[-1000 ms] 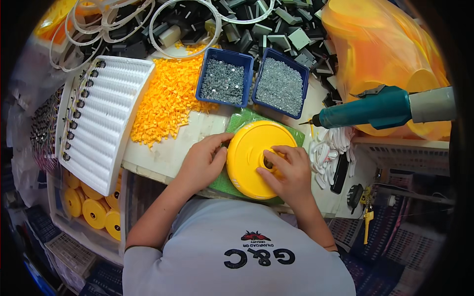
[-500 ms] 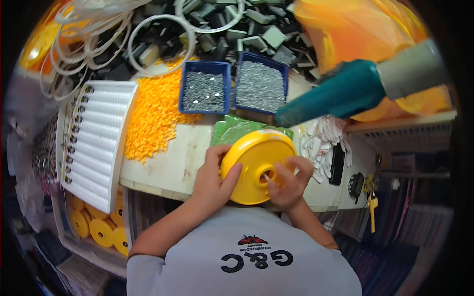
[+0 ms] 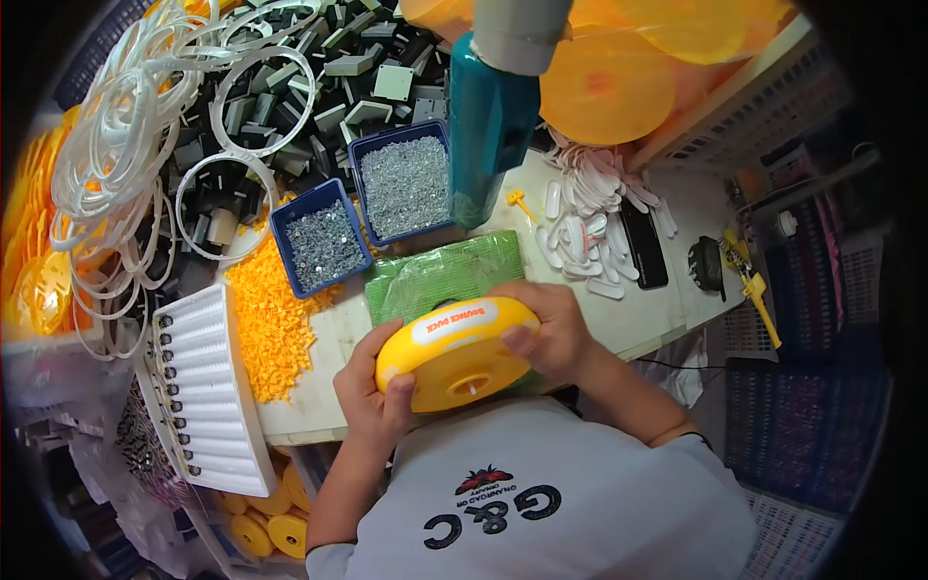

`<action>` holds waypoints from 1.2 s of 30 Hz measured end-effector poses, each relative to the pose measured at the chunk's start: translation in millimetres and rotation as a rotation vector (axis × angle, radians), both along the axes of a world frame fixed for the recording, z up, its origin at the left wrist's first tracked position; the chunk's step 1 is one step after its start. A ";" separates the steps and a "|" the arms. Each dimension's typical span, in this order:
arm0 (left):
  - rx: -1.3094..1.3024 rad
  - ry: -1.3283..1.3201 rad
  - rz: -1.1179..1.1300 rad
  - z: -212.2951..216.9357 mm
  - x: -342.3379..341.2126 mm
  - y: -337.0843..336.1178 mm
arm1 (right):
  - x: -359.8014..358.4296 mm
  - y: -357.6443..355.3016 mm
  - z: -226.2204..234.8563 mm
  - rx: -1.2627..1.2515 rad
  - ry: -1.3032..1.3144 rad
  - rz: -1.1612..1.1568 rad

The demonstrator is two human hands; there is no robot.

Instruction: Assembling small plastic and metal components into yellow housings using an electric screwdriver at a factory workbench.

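Both hands hold a round yellow plastic housing (image 3: 464, 362) close in front of my shirt. It is tilted, so its rim with a white oval label shows on top, and a small pale pin stands in its central hub. My left hand (image 3: 375, 387) grips the left edge, thumb on the near face. My right hand (image 3: 549, 333) is closed round the right edge, thumb near the label. Behind the housing lies a green mat (image 3: 449, 271) under clear plastic. A teal hand tool (image 3: 491, 135), perhaps an electric screwdriver, hangs above the mat.
Two blue trays of small metal parts (image 3: 406, 188) stand beyond, beside a heap of small yellow pieces (image 3: 271, 333). A white ribbed tray (image 3: 217, 387) is at left. White plastic pieces (image 3: 590, 237) and a black phone-like slab (image 3: 645, 246) lie right; white rings (image 3: 126, 145) hang far left.
My right hand has gone from the hub to the right edge. The housing has tipped, bringing its labelled rim into sight. The whole view has turned, shifting the bench and the hanging tool.
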State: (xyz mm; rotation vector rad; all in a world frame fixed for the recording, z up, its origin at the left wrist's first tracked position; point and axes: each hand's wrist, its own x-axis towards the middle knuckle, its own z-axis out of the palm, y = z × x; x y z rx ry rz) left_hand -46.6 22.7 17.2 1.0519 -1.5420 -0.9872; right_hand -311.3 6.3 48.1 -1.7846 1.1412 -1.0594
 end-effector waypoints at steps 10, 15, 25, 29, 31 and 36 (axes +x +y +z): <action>-0.407 -0.595 -0.331 56.2 27.9 -51.2 | -31.3 -17.5 31.1 -0.446 0.443 0.217; -0.444 -0.844 -0.348 -16.4 26.0 -9.1 | -23.7 21.4 -43.9 -0.511 0.623 0.180; -0.407 -0.782 -0.342 -10.2 18.5 -12.7 | -3.5 -77.1 -23.7 -0.431 0.547 -0.108; -0.317 -0.606 -0.309 -0.7 23.2 -20.6 | 25.0 -142.8 -32.0 -0.453 0.410 -0.186; -0.349 -0.582 -0.232 0.1 21.0 -36.5 | 24.5 -160.3 -45.1 -0.506 0.471 -0.152; -0.416 -0.515 0.056 1.8 1.2 -109.7 | 24.2 -186.2 -72.3 -0.517 0.487 -0.114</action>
